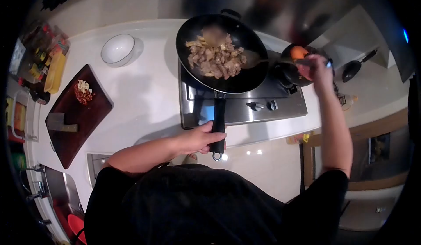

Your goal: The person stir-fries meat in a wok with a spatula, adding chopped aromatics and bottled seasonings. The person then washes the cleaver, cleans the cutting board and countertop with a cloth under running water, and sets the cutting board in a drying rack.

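My left hand is wrapped round the black handle of a wok. Browned pieces of meat with some yellowish slices lie in the wok, and steam blurs their upper part. On the right, my right hand is closed on the handle of a spatula, slightly blurred. The spatula's blade reaches into the wok's right side, beside the meat. Beneath the wok is a steel gas stove with its knobs at the front.
A white bowl stands on the counter. Left of it, a dark cutting board holds a cleaver and chopped red and pale pieces. Jars and bottles line the left. A round orange thing sits near my right hand.
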Tool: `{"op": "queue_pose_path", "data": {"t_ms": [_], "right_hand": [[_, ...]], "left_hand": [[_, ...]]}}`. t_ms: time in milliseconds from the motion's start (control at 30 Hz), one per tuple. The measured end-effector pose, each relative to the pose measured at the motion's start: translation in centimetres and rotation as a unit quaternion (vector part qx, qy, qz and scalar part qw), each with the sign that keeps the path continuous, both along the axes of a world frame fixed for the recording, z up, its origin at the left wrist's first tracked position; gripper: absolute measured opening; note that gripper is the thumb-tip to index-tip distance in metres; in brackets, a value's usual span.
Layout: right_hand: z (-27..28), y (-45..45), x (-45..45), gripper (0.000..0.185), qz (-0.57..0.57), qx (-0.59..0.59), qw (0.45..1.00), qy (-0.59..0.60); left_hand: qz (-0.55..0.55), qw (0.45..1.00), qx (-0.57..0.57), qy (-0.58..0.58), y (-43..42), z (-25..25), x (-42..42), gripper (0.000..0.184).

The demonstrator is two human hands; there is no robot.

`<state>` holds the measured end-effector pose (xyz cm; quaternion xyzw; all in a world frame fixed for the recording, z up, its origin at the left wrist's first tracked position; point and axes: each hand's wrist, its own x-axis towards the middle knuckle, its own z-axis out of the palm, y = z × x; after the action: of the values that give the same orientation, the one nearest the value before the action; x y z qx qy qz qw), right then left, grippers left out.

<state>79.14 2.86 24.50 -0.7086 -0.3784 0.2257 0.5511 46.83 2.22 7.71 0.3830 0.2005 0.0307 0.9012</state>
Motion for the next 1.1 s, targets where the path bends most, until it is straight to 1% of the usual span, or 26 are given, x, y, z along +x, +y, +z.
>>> {"op": "queue_pose_path", "data": {"t_ms": [33,100,133,167,267,300,400,433,500,633,700,767,833,933,967,1000,1067,1100], "right_hand": [[-3.0,0.1,0.8,0.018,-0.008,0.034,0.994,0.104],[-10.0,0.5,1.2,0.018,0.022,0.113,0.960,0.255],[-12.7,0.7,0.5,0.017,0.026,0.140,0.945,0.295],[-14.0,1.1,-0.3,0.016,0.033,0.168,0.927,0.333],[-12.1,1.0,-2.6,0.016,0.079,0.190,0.931,0.300],[-11.0,0.6,-2.8,0.015,0.098,0.193,0.940,0.265],[-6.3,-1.2,-3.8,0.015,0.108,0.172,0.967,0.152],[-5.1,-1.9,-4.0,0.018,0.123,0.158,0.971,0.128],[-3.0,-3.1,-5.1,0.017,0.145,0.163,0.973,0.082],[0.4,-4.4,-6.5,0.017,0.172,0.139,0.974,-0.051],[2.0,-4.4,-6.6,0.016,0.159,0.117,0.975,-0.105],[4.0,-3.8,-7.7,0.015,0.106,0.095,0.984,-0.105],[5.1,-3.2,-7.0,0.015,0.080,0.027,0.986,-0.144],[5.5,-3.1,-7.0,0.016,-0.053,-0.057,0.994,-0.075],[4.3,-3.1,-5.6,0.018,-0.068,-0.049,0.996,0.029],[2.0,-3.2,-3.9,0.019,-0.080,-0.041,0.987,0.132],[-3.2,-4.6,-4.1,0.020,-0.051,-0.003,0.969,0.241],[-7.3,-5.0,-4.1,0.017,-0.042,0.055,0.949,0.308]], "left_hand": [[-0.003,1.000,0.002,-0.006,0.1,0.0,-0.1,0.025],[-0.004,1.000,-0.004,-0.004,0.0,0.3,-0.1,0.025],[-0.004,1.000,-0.010,0.006,-0.1,0.5,-0.2,0.024],[-0.002,1.000,-0.015,0.014,0.0,0.7,-0.2,0.024],[0.011,1.000,-0.005,0.012,-0.2,0.4,-0.1,0.024],[0.009,1.000,-0.006,0.013,-0.1,0.4,-0.3,0.024],[0.000,1.000,-0.015,0.010,0.1,0.6,-0.6,0.025],[-0.001,1.000,-0.020,0.006,0.2,0.7,-0.6,0.025],[-0.001,1.000,-0.023,0.002,0.0,0.8,-0.5,0.025],[0.006,1.000,-0.013,0.000,0.0,0.7,-0.3,0.026],[0.007,1.000,-0.014,-0.007,0.0,0.5,-0.3,0.025],[0.006,1.000,-0.020,-0.017,0.0,0.0,-0.2,0.025],[0.004,1.000,-0.014,-0.020,0.0,0.3,-0.3,0.024],[0.000,1.000,-0.013,-0.020,0.0,0.2,-0.3,0.023],[0.000,1.000,-0.014,-0.019,0.0,0.1,-0.3,0.023],[0.001,1.000,-0.015,-0.016,0.0,0.1,-0.3,0.022],[0.003,1.000,-0.017,-0.012,-0.1,0.2,-0.3,0.022],[0.005,1.000,-0.016,-0.010,0.0,0.1,-0.3,0.024]]}}
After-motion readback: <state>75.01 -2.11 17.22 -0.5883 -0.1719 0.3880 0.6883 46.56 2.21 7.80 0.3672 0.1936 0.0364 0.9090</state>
